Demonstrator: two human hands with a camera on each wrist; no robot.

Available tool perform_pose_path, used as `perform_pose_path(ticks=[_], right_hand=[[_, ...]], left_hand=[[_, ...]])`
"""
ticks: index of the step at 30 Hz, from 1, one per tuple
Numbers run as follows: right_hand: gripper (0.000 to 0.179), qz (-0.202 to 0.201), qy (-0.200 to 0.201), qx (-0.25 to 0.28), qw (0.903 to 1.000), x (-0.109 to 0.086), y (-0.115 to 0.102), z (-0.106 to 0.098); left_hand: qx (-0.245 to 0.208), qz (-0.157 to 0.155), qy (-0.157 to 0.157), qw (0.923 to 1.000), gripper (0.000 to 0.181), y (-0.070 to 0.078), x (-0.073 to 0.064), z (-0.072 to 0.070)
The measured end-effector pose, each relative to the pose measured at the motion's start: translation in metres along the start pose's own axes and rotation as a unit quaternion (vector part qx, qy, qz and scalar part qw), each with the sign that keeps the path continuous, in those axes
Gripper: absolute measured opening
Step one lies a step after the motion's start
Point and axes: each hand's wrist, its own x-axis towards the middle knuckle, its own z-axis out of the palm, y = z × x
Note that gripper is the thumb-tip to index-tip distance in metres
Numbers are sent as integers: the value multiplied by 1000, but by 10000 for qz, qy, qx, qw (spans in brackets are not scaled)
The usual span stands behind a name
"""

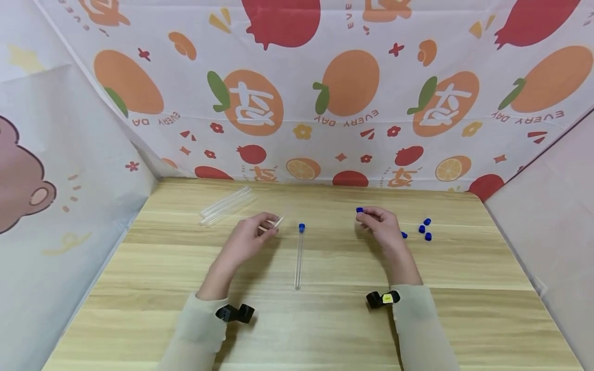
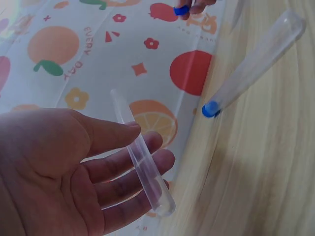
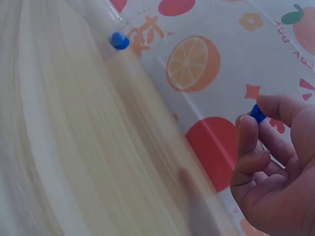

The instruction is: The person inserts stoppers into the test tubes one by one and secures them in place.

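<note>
A clear test tube [image 2: 147,169] is pinched between the thumb and fingers of my left hand [image 1: 250,234], raised over the table. It has no cap on the end that shows in the left wrist view. My right hand [image 1: 382,226] pinches a small blue cap [image 3: 257,113] between thumb and fingertips, apart from the tube. Between the hands a second test tube [image 1: 299,263] lies on the table, with a blue cap [image 1: 301,227] in its far end.
Several clear tubes [image 1: 227,206] lie in a bunch at the back left of the wooden table [image 1: 325,335]. Loose blue caps [image 1: 422,229] are scattered to the right of my right hand. A fruit-print cloth [image 1: 297,103] hangs behind the table's far edge.
</note>
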Motion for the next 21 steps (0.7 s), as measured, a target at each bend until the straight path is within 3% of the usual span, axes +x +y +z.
perform_pose_path(ticks=[5,15,21], right_hand=[[27,66,-111,236,9996,-2,-2,10],[44,-59,-634,562,9964,-5,-1,24],[39,112,-786,644,9948,-6,2,30]], left_hand=[[-155,78,-98,9998,26,5,0,6],[-795,113,-563,9952,29,12,-1,16],[-999,108,-803,9917,29,13,0,21]])
